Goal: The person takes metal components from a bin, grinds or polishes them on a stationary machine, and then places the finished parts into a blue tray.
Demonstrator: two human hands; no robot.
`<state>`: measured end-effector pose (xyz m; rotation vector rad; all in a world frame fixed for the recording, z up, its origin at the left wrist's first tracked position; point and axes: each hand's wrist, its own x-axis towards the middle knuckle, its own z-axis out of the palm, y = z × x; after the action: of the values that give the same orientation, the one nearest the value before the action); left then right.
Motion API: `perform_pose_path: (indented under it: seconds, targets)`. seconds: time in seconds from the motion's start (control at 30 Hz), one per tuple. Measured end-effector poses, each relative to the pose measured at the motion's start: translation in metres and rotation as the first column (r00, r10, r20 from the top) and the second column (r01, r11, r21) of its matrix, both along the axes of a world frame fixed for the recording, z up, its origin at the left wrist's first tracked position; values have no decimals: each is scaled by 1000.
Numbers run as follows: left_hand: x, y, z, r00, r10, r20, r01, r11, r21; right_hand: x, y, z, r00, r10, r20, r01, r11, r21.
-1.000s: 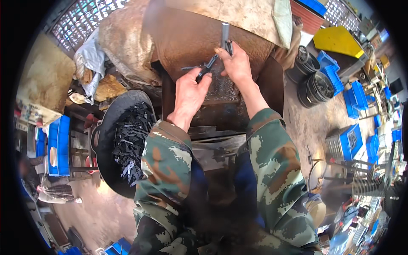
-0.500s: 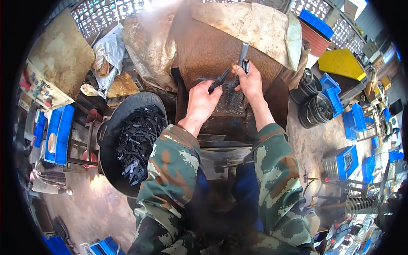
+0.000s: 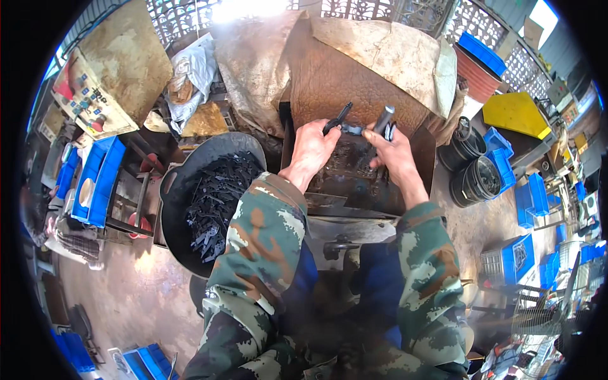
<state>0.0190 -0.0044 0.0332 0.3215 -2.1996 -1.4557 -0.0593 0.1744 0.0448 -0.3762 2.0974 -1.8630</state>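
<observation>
My left hand is closed around a dark, narrow metal piece, which sticks up past the fingers. In my right hand, a thick grey metal bar is gripped with its round end upward. Thin dark strips show beside the bar; whether the same fingers hold them is unclear. Between the hands lies a short shiny grey piece. Both hands are over a dirty, dark metal work box. To the left, a black tub holds a heap of dark metal strips.
Brown and pale sheeting hangs behind the box. Two black buckets stand to the right, near blue bins. Left of the tub is a blue tray on a stand. A control panel sits at the far left.
The view has shifted, so the surroundings sit farther right. My left hand's piece now points up and to the right. The right hand has tilted the bar and sits lower over the box.
</observation>
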Motion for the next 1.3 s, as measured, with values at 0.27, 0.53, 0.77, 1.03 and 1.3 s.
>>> perform_pose_path:
  seconds: [0.27,0.53,0.77,1.03,1.3]
  targets:
    - [-7,-4,-24,998,-32,55,40,988,-150,70,60,-3,879,430,-205,-344,871,352]
    - [-9,-3,-48,854,-116,508,346,855,-387,105,84,-34,591,723,-356,-293,604,741]
    - [-22,-28,-84,869,-277,411,444,803,-397,65,73,-42,657,608,-446,-440,790,427]
    - [-31,-11,-60,890,-259,375,383,871,-307,37,65,-20,996,5,93,-9,999,46]
    - [-1,27,-6,849,-484,212,366,828,425,44,32,-17,975,-97,199,163,924,-346]
